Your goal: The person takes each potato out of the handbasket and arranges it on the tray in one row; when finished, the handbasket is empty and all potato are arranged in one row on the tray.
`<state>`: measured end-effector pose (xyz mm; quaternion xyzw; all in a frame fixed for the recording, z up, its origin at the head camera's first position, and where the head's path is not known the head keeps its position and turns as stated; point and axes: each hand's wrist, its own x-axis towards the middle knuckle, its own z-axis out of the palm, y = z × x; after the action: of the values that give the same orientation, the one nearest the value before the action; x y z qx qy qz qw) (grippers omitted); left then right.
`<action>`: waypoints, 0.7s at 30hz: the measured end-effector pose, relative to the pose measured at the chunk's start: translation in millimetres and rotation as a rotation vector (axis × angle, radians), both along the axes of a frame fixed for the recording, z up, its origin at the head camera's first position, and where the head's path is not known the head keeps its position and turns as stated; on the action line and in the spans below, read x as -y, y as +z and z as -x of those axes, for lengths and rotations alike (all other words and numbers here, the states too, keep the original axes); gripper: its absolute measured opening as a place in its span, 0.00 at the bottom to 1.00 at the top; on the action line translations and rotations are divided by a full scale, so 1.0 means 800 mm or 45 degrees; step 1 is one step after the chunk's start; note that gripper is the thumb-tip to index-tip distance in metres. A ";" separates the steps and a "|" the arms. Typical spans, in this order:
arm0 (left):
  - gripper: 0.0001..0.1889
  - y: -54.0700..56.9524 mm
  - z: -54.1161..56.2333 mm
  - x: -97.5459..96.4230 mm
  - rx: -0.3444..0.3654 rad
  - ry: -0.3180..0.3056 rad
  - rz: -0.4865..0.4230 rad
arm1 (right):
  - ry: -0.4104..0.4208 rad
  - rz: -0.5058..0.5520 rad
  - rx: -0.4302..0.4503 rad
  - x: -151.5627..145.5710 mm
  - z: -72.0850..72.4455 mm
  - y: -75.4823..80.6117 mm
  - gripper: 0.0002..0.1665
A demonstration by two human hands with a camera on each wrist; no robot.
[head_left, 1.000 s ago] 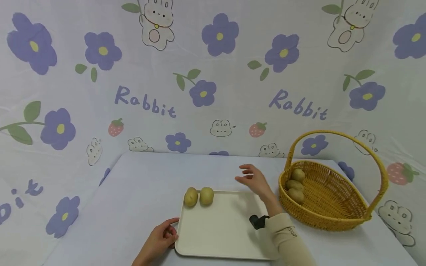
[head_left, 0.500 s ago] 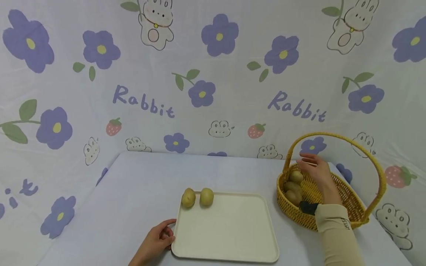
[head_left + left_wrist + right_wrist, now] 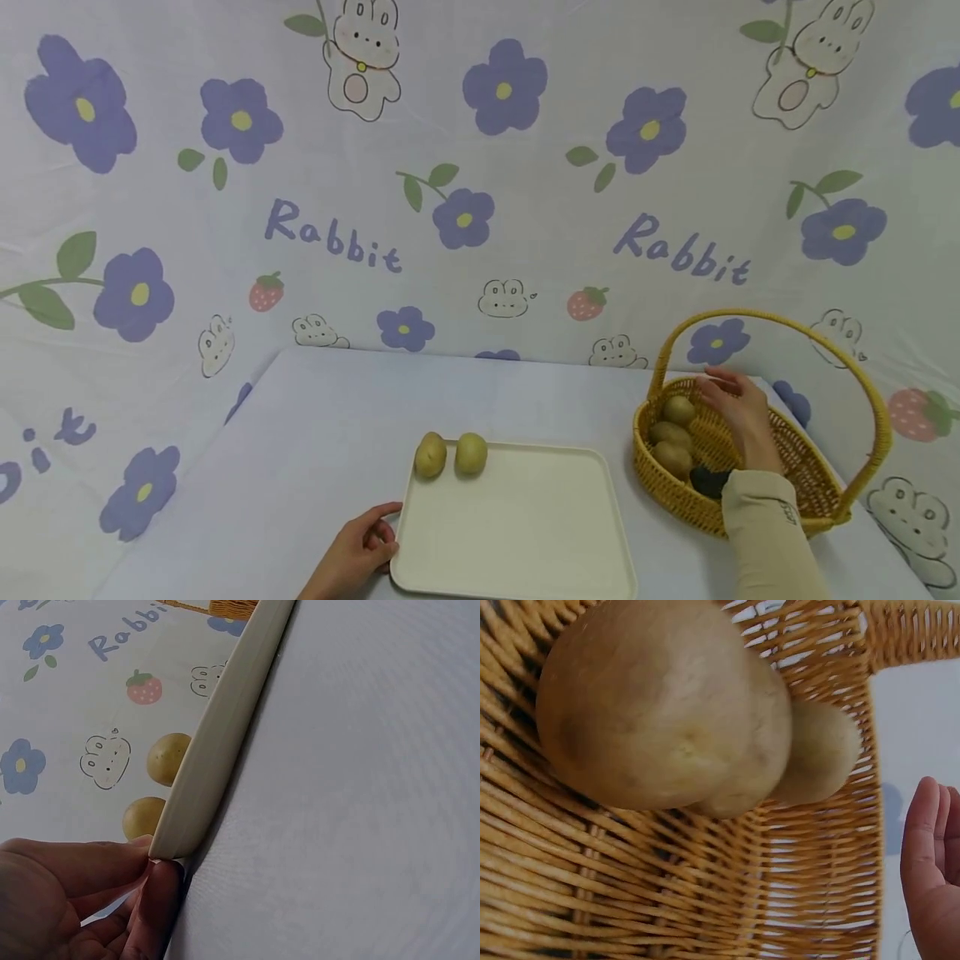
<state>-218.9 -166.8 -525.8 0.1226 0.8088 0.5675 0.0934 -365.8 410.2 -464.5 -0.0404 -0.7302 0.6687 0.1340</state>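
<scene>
Flowery cloth (image 3: 547, 167) hangs behind a pale tabletop (image 3: 337, 417). On it lies a tray (image 3: 525, 525), with a basket (image 3: 825, 521) between 2 and 3 o'clock from it.

What just changed is the right hand (image 3: 741, 410). One second ago it was over the tray, toward 1 o'clock. Half a second ago it had come across to the basket, and now it looks a little lower there. It holds nothing; its fingers are softly bent and spread apart from the potatoes. So the work now seems to be at the basket, and no potato is being held.

Three potatoes (image 3: 671, 436) sit close together in the basket, between 9 and 10 o'clock. The hand is near them, on their 2 o'clock side. Two potatoes (image 3: 471, 454) lie on the tray, between 10 and 11 o'clock, just beside each other.

Other things match the earlier pictures. The left hand (image 3: 348, 550) is still at the tray's edge, near 9 o'clock, and in the left wrist view its thumb and finger pinch the rim. There are still two potatoes on the tray and three in the basket. Only the head view has tipped a tiny bit.
</scene>
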 end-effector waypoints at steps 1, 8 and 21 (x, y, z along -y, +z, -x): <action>0.27 -0.001 0.000 0.000 0.000 0.001 -0.001 | -0.029 0.001 0.014 0.000 0.001 -0.005 0.24; 0.27 -0.003 -0.005 -0.001 0.029 -0.025 -0.015 | -0.118 -0.404 0.245 0.037 -0.026 0.006 0.33; 0.27 0.004 -0.003 0.003 -0.006 -0.016 -0.021 | 0.222 -0.695 0.413 0.050 -0.025 0.013 0.41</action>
<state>-216.6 -169.1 -522.9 0.1297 0.8036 0.5732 0.0943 -345.8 370.4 -453.8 -0.0463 -0.8951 0.4420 -0.0358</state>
